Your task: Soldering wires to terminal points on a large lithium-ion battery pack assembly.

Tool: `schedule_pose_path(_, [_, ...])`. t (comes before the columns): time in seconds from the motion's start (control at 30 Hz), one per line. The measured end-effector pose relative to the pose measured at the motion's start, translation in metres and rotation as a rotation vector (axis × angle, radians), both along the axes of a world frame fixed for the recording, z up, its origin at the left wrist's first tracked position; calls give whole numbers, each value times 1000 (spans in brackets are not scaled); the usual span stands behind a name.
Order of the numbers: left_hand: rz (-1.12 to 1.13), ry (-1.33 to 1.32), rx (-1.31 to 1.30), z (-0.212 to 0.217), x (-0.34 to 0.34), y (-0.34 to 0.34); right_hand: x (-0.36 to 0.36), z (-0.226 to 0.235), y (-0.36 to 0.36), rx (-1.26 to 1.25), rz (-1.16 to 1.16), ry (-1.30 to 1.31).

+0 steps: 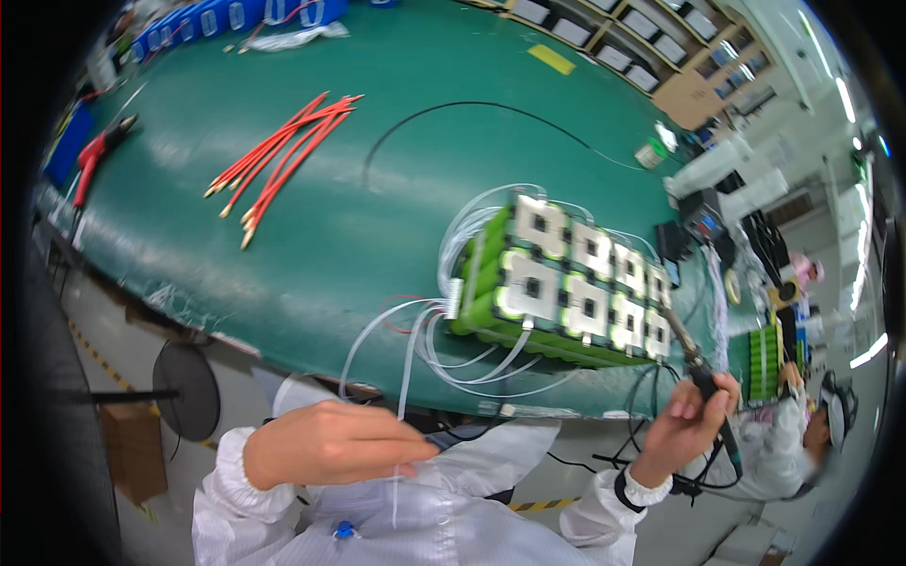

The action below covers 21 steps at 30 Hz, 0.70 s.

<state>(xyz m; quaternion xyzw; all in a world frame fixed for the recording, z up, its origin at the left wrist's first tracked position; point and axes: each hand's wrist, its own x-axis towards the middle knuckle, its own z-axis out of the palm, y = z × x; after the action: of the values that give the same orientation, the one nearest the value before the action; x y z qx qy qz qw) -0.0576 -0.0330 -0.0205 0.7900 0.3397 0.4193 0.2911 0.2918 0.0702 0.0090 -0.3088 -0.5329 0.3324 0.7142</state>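
I see a wide green-topped table [311, 245] and, near its front edge, a green block-shaped battery pack with square silvery metal tabs on top [557, 283]; I judge it heavy and rigid, best taken by its green sides, never by the tabs or leads. Thin clear-white wires [415, 330] loop from its left end toward me; they look soft, light and easily snagged. My left hand [330, 443] is closed together, pinching those wires. My right hand [684, 429] is clamped on a black-handled soldering iron [694, 363], its tip at the pack's right end. A bundle of red wires with brass ends [278, 156] lies well apart.
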Motion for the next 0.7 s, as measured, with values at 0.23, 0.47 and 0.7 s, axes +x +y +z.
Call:
schedule_pose_path(0.23, [29,126,17,15,21,17,2,3,-1,10,-56,-38])
schedule_pose_path(0.47, [321,-278,-278,5,104,44,6,1,0,12,-4,-21])
schedule_pose_path(0.7, [315,-217,-186,0,126,59,15,1,1,-22,68,-57])
